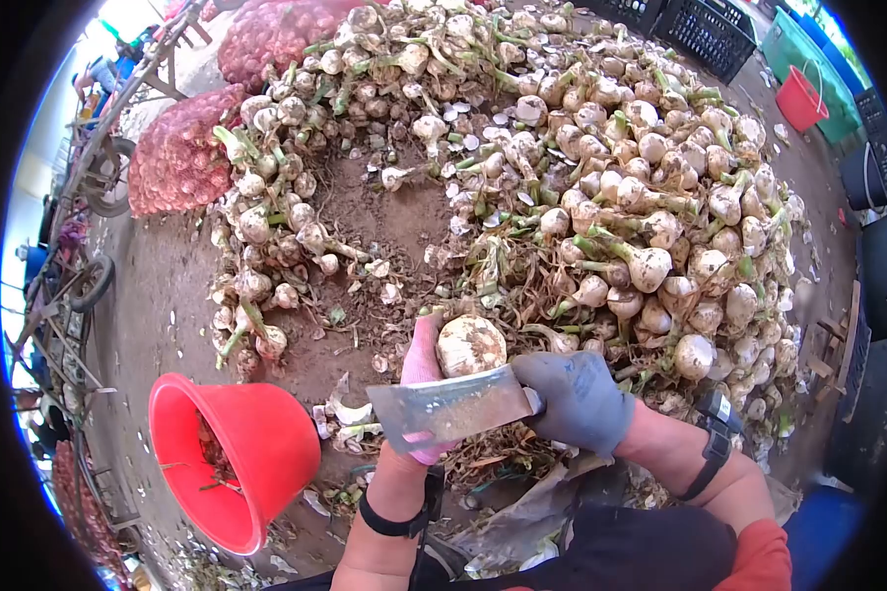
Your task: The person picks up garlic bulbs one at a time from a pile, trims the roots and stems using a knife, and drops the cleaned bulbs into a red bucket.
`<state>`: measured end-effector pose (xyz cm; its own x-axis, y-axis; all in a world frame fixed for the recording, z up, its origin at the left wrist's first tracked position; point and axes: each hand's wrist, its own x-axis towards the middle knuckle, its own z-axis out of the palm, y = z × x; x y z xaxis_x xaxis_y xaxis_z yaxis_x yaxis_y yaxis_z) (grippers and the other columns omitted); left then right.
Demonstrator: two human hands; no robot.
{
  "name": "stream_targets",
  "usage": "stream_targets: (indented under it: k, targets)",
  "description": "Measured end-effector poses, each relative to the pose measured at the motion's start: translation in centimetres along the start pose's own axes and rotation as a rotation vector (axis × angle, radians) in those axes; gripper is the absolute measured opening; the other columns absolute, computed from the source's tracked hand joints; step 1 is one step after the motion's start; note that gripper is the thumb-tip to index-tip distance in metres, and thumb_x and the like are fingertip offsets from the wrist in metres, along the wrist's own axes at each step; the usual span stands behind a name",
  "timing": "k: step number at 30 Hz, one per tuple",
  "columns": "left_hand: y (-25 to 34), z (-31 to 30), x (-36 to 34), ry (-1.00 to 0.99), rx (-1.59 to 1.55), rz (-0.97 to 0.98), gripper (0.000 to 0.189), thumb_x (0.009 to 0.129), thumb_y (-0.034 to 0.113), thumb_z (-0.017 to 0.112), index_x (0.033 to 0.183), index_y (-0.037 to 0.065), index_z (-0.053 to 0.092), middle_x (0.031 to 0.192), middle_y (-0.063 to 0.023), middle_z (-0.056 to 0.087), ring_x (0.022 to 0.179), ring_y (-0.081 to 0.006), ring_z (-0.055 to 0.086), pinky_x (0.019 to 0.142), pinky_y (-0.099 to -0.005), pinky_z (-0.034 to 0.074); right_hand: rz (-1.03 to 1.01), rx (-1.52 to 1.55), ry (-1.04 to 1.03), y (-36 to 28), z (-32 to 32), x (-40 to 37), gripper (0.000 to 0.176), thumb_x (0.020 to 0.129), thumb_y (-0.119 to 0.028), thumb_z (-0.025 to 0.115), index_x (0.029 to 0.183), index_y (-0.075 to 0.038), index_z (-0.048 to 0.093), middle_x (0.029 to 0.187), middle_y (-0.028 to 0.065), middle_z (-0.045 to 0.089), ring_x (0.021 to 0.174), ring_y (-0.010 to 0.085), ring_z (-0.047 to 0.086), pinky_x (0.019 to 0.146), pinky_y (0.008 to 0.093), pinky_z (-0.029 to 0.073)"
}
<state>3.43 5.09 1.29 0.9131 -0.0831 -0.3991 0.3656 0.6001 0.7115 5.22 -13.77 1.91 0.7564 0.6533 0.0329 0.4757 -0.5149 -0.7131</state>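
Observation:
A soil-marked garlic bulb [471, 346] is held in my left hand [423, 366], which wears a pink glove. My right hand [579, 399], in a grey glove, is closed round the handle of a wide-bladed knife [453, 406]. The blade lies across the front of the bulb and hides part of my left palm and fingers. Just beyond both hands spreads a large heap of garlic bulbs [650, 266] with cut green stems.
A red bucket [276, 443] leans at the lower left with dry scraps inside. Red net sacks [182, 158] sit at the upper left near a wheeled cart [89, 286]. Black crates [705, 37], a green tub [823, 84] and a small red bucket [801, 100] are at the upper right.

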Motion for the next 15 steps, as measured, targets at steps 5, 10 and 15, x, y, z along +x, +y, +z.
stream_targets:
  k: [5,10,15]
  targets:
    - [0.1,1.1,-0.4,0.209,-0.448,-0.309,0.043,0.095,0.047,0.042,0.093,0.009,0.063,0.083,-0.0057,0.068,0.074,-0.0211,0.067,0.073,-0.036,0.055,-0.094,-0.071,0.12,1.3,1.5,0.2,0.017,0.074,-0.019,0.068,0.079,-0.008,0.056,0.066,0.0106,0.057,0.062,0.0333,0.059,0.052,0.0414,0.045]
    - [-1.6,0.0,-1.8,0.001,0.638,0.307,0.055,0.069,0.001,0.073,0.117,0.008,0.046,0.106,-0.0061,0.06,0.095,-0.0175,0.062,0.081,-0.0329,0.052,0.23,-0.013,0.021,6.3,1.6,1.5,0.017,0.077,-0.02,0.066,0.086,-0.006,0.061,0.072,0.0143,0.062,0.066,0.0339,0.062,0.058,0.0396,0.049]
    - [-1.8,0.1,-2.1,0.036,0.295,0.079,0.065,0.071,0.0,0.077,0.125,0.003,0.042,0.105,-0.008,0.064,0.097,-0.0149,0.062,0.088,-0.03,0.051,0.419,0.148,0.225,7.1,2.7,0.3,0.019,0.079,-0.018,0.066,0.093,-0.005,0.064,0.076,0.0195,0.063,0.07,0.0341,0.064,0.063,0.0399,0.05]
